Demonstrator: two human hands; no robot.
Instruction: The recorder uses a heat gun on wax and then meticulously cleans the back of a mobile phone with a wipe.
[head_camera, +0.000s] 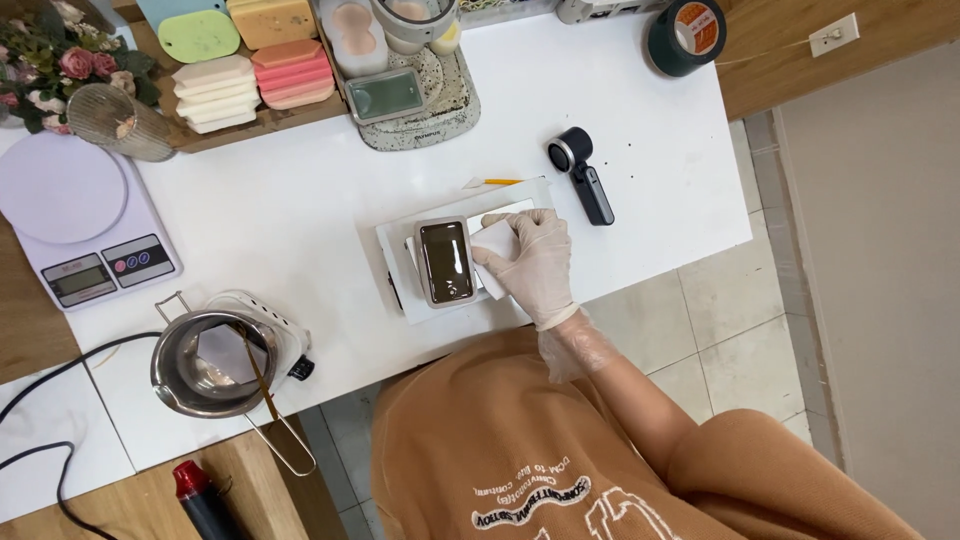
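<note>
My right hand (530, 265), in a thin clear glove, reaches over the white table's front edge. Its fingers lie on and hold a small white square sheet (487, 238). The sheet rests right beside a pale rectangular mould (445, 262) filled with glossy dark brown liquid. Mould and sheet both sit on a white board (395, 270) on the white table (300, 210). My left hand is out of view. My orange sweatshirt fills the bottom of the picture.
A thin stick (497, 182) and a black handheld device (583, 177) lie behind the board. At the left are a white kitchen scale (70, 215) and a steel melting pot (205, 365) on a small heater. Stacked soap bars (250, 72), a speckled tray (440, 110) and a tape roll (683, 35) line the back.
</note>
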